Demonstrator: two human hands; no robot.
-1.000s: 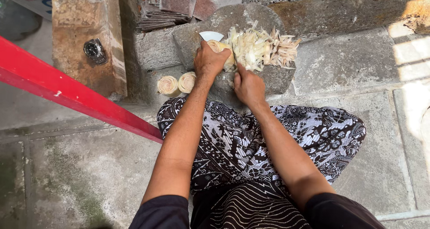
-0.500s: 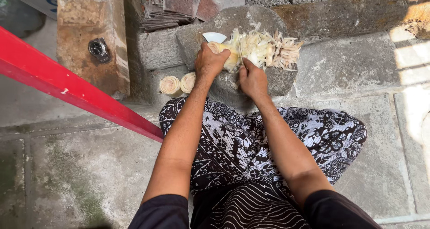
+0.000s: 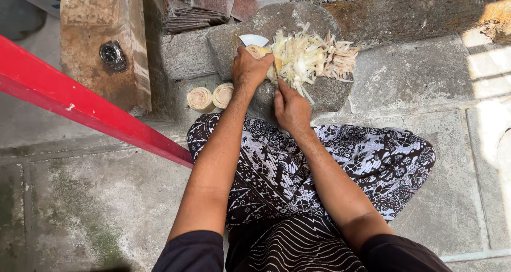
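Note:
My left hand (image 3: 249,68) is closed in a fist at the near edge of a flat grey stone (image 3: 234,38). A white curved knife blade (image 3: 253,40) sticks out beyond the fist, and a yellowish stem piece (image 3: 263,51) lies against it. A heap of pale shredded strips (image 3: 311,56) covers the right half of the stone. My right hand (image 3: 290,108) lies knuckles up just below the heap, fingers together and tips touching the nearest strips. Whatever is under those fingers is hidden.
Two pale round stem sections (image 3: 212,97) lie on the ground left of the stone. A red bar (image 3: 90,107) slants across the left. A wristwatch (image 3: 112,54) rests on a rusty block, stacked tiles (image 3: 205,6) stand behind, and my patterned cloth (image 3: 330,165) covers my lap.
Both hands stay at the stone. My right hand has slid slightly back toward me, and the left fist has barely shifted.

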